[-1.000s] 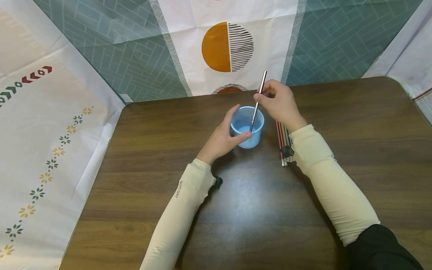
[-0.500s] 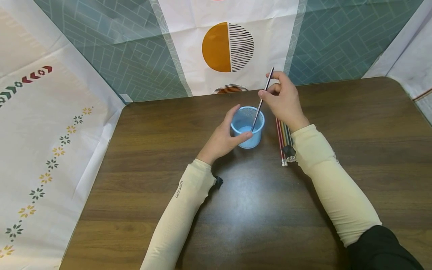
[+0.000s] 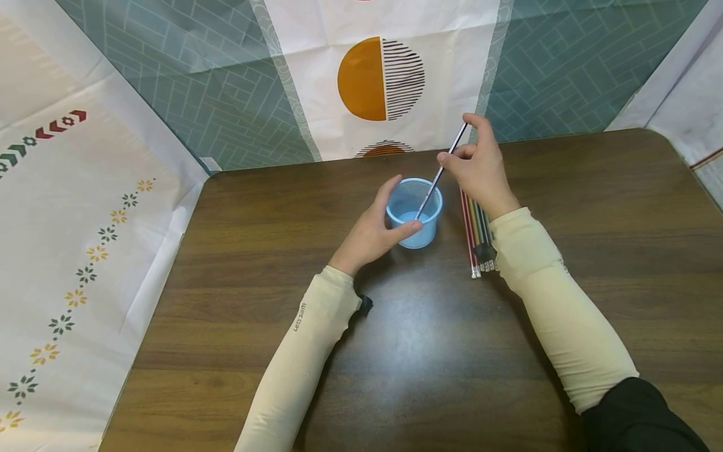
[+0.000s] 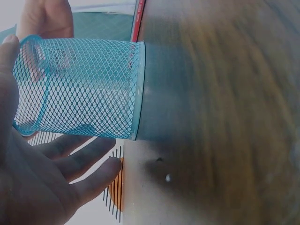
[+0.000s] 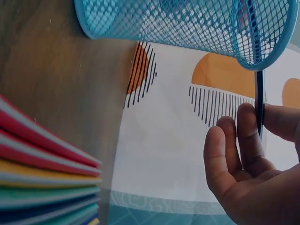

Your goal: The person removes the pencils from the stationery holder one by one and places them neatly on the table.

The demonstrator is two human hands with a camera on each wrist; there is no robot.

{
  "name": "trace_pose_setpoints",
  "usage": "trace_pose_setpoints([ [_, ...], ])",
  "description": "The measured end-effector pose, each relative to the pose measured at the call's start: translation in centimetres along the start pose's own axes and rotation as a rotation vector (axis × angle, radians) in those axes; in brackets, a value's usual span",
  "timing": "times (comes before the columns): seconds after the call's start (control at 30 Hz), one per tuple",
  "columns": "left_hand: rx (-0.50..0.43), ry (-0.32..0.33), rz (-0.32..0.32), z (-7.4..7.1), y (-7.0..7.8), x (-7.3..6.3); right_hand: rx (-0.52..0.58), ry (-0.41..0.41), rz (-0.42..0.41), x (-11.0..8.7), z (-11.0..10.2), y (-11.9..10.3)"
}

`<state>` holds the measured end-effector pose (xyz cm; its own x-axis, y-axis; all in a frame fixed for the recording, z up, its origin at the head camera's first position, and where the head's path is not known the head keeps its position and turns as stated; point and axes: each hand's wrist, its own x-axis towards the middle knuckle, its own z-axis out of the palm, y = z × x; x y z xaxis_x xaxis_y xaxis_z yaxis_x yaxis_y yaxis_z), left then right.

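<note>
A light blue mesh pencil cup (image 3: 428, 235) stands upright near the table's far edge. My left hand (image 3: 369, 235) holds it from the left, thumb across the near rim and fingers along the far side. My right hand (image 3: 481, 169), above and right of the cup, pinches a dark striped pencil (image 3: 435, 182) between thumb and fingers. The pencil leans to the right, its lower part inside the cup and its upper end at my raised index finger. In the right wrist view the pencil (image 5: 259, 89) sticks out past the cup's rim (image 5: 262, 65).
Several coloured pencils (image 3: 470, 235) lie side by side on the wooden table (image 3: 418, 351), right of the cup and partly under my right wrist. Behind the table's far edge hangs a patterned cloth (image 3: 316, 81). A white cloth (image 3: 85, 251) borders the left side.
My right hand has shifted slightly right, tilting the pencil further to the right, and its index finger has lifted to the pencil's top end. The left hand and cup have stayed put.
</note>
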<state>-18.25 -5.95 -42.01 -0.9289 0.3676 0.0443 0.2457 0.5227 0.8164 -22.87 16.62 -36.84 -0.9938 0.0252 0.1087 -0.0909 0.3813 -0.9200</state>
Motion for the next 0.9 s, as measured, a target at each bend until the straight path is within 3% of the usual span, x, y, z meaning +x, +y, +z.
trace_pose_setpoints([
  [0.27,0.001,0.000,0.004,0.1,-0.1,0.0,0.128,-0.029,0.144,-0.2,0.2,0.2],
  [0.67,-0.009,-0.001,0.003,0.1,-0.1,0.1,0.214,-0.001,0.201,0.1,0.5,0.5],
  [0.9,-0.012,-0.001,-0.002,0.0,0.0,0.1,0.329,0.012,0.288,0.5,0.6,1.2],
])
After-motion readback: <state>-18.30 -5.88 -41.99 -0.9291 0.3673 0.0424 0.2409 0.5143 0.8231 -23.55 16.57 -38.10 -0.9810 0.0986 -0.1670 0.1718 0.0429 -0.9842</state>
